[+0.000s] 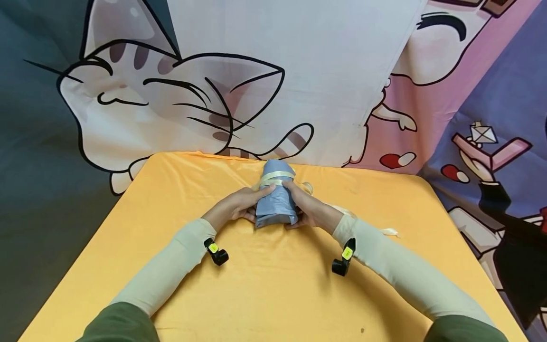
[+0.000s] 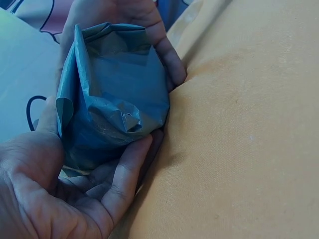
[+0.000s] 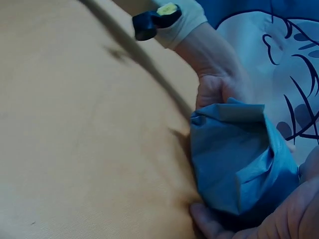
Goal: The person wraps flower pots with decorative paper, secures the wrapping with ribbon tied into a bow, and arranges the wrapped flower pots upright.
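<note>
A package wrapped in blue paper [image 1: 275, 206] lies on the yellow cloth, its near end folded over. Pale yellow ribbon [image 1: 277, 175] circles its far half. My left hand [image 1: 243, 202] grips the left side, thumb on top and fingers low along the side. From the right, my right hand [image 1: 308, 207] holds it the same way. The left wrist view shows creased, tucked paper [image 2: 119, 79] at the near end, with left fingers curled beneath the package. In the right wrist view, the folded end [image 3: 229, 159] sits between both hands.
Loose ribbon trails on the cloth beyond the right forearm, its tip [image 1: 390, 232] lying to the right. The yellow cloth [image 1: 273, 289] covers the table. A printed cartoon curtain [image 1: 333, 85] hangs right behind the table's far edge. A small dark speck [image 1: 362, 330] marks the cloth near the front.
</note>
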A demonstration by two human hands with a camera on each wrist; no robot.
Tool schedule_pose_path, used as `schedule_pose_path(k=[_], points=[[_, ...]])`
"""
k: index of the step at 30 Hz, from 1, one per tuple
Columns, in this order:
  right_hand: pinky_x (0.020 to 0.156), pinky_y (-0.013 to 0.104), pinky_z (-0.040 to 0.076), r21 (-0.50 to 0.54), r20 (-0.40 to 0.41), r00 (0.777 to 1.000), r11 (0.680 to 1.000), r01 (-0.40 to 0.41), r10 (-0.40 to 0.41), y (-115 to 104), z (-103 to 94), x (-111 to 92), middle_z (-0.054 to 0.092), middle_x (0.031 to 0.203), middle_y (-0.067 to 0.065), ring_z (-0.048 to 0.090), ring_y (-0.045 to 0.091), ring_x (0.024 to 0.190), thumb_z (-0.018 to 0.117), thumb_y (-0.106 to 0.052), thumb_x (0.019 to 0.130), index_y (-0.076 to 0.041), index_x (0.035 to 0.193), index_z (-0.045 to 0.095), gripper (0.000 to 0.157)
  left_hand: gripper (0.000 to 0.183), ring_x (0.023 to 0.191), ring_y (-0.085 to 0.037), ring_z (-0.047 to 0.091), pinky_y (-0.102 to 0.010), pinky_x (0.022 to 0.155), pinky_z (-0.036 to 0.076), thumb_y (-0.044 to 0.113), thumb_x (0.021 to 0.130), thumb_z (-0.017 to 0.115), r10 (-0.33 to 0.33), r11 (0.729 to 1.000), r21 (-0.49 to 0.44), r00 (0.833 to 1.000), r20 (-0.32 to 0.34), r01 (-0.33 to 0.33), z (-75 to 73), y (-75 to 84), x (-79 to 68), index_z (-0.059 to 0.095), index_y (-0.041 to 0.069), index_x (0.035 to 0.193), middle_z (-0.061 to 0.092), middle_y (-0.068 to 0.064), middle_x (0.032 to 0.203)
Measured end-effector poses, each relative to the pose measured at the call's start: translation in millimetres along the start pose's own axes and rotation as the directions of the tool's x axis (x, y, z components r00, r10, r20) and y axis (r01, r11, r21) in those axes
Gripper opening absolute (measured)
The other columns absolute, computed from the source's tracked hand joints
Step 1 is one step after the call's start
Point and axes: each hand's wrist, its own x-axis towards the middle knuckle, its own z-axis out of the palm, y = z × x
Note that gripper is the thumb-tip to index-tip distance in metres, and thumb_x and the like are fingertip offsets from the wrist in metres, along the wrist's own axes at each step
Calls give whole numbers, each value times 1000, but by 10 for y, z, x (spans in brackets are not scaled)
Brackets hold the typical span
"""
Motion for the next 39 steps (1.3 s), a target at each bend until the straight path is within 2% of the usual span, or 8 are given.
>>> schedule_pose_path(k=[5,9,12,17,20,26,31,39], points=[[101,57,67,1,6,998,998,62,-62,70,-21,-31,47,145,29,63,38,119,43,-65,108,0,160,40,83,87,77,-20,82,-38,72,70,73,105,66,0,1000,5,1000,-4,0,7,20,-2,67,-7,138,82,-12,97],[109,62,62,-29,29,996,996,86,-85,65,15,-46,45,157,28,62,41,134,40,-78,107,-7,169,34,94,87,75,-19,81,-36,70,70,74,105,66,-8,1000,12,1000,-10,8,-1,21,-2,67,-7,138,81,-11,94],[113,62,60,-68,71,993,993,101,-96,40,51,-43,50,159,25,62,39,140,39,-86,106,-11,172,34,100,86,73,-19,81,-35,69,69,73,106,64,-11,1000,13,1000,-12,11,-10,13,-3,67,-7,138,81,-10,91],[96,47,66,-73,110,990,993,95,-87,30,63,-21,64,141,18,71,28,116,43,-80,110,-9,164,45,90,84,74,-19,81,-36,70,70,72,107,63,-13,1000,-4,1000,1,13,-14,-2,0,67,-7,138,82,-10,92],[88,42,64,-59,114,990,994,90,-83,38,54,-13,65,136,15,70,25,107,45,-77,111,-9,163,45,85,85,74,-19,81,-37,71,70,72,107,63,-14,1000,1,1000,4,14,-11,-12,8,67,-7,138,82,-10,93],[84,41,64,-42,73,995,997,66,-63,24,64,0,60,139,17,68,26,106,49,-72,107,-9,161,45,83,86,75,-19,81,-37,73,70,72,107,63,-14,1000,11,1000,-8,14,-10,-19,13,65,-7,141,81,-10,94],[80,39,63,-31,72,994,996,81,-79,26,65,1,60,139,18,67,26,105,50,-64,104,-9,161,44,79,86,76,-19,80,-36,72,70,72,107,63,-10,1000,2,1000,-1,10,-10,-6,20,64,-7,142,80,-12,95],[81,39,61,-49,91,987,990,134,-129,27,82,-53,63,137,14,66,24,105,51,-76,108,-14,164,44,83,81,74,-18,80,-34,69,69,67,111,59,-11,1000,-1,1000,22,11,-26,36,-13,62,-7,142,78,-10,93]])
